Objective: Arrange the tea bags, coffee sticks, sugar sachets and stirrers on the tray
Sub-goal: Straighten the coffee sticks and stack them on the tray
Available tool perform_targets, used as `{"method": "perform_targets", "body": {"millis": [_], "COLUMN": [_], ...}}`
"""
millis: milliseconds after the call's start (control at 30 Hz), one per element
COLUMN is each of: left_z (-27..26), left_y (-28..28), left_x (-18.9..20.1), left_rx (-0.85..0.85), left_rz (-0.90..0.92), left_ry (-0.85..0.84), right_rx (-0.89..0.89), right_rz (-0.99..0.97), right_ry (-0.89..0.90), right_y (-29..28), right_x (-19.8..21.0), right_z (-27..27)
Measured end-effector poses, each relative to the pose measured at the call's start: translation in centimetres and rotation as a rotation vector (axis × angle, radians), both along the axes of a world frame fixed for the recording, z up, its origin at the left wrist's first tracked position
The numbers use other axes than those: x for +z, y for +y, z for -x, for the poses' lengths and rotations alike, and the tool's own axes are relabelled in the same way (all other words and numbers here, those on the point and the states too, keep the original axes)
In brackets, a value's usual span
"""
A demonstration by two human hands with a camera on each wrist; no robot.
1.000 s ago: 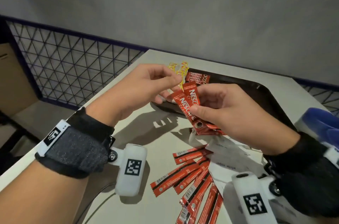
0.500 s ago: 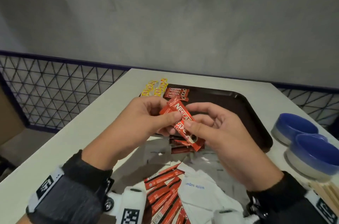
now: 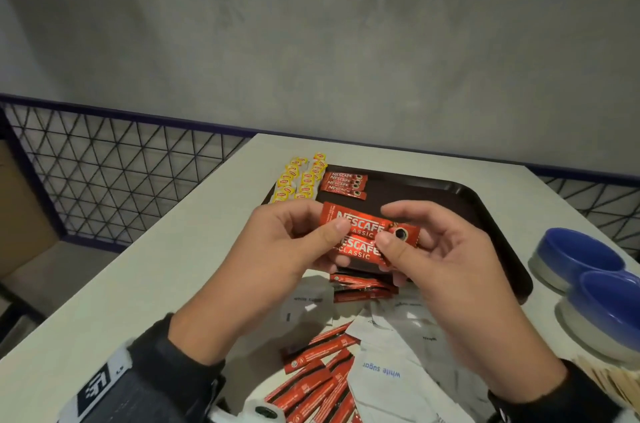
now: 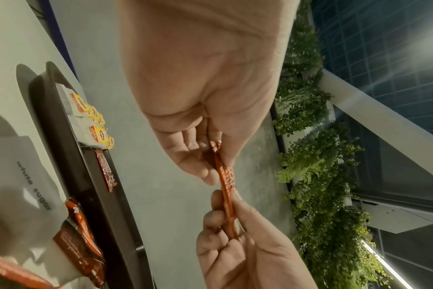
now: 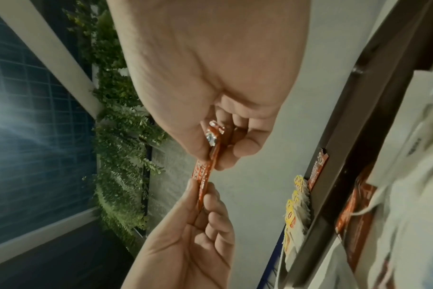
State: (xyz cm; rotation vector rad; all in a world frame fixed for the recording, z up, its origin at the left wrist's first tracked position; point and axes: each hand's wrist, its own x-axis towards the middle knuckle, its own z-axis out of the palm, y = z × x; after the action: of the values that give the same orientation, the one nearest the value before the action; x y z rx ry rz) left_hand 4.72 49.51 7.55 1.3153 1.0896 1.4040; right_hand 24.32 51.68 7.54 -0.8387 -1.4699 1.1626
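Both hands grasp a pair of red coffee sticks (image 3: 367, 238), held flat and stacked edge to edge above the near part of the tray. The left hand (image 3: 277, 249) pinches their left end between thumb and fingers; the right hand (image 3: 440, 256) pinches the right end, thumb on top beside the printed cup. In the left wrist view the held sticks (image 4: 226, 193) appear edge-on between the two hands. The dark tray (image 3: 485, 211) lies on the white table (image 3: 194, 249). At the tray's far left corner sit yellow-tagged tea bags (image 3: 299, 180), with three more coffee sticks (image 3: 343, 185) laid in a row just beside them. On the table nearer the person lie loose coffee sticks (image 3: 318, 384) and white sugar sachets (image 3: 381, 367), overlapping in a heap. Two blue bowls (image 3: 595, 287) stand to the right, with wooden stirrers (image 3: 609, 381) near them at the frame edge.
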Motion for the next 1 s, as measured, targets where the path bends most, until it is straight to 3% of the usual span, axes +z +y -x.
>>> {"method": "perform_targets", "body": {"millis": [367,700,900,1000], "left_z": [0.1,0.6,0.7,0.8], "left_y": [0.1,0.1,0.0,0.2], "left_x": [-0.4,-0.7,-0.4,-0.4], "left_rx": [0.043,0.045,0.057,0.064], "left_rz": [-0.054,-0.060,-0.049,-0.039], "left_ry": [-0.100,0.012,-0.002,0.001], "right_rx": [-0.040,-0.012,-0.025,-0.119], "right_rz": [-0.071,-0.102,-0.141,-0.289], "right_ry": [0.060,0.034,0.046,-0.153], "right_y": [-0.6,-0.9,-1.1,-0.7], "right_x": [0.1,-0.3,0.1,0.5], "right_z": [0.4,0.7,0.6,0.1]}}
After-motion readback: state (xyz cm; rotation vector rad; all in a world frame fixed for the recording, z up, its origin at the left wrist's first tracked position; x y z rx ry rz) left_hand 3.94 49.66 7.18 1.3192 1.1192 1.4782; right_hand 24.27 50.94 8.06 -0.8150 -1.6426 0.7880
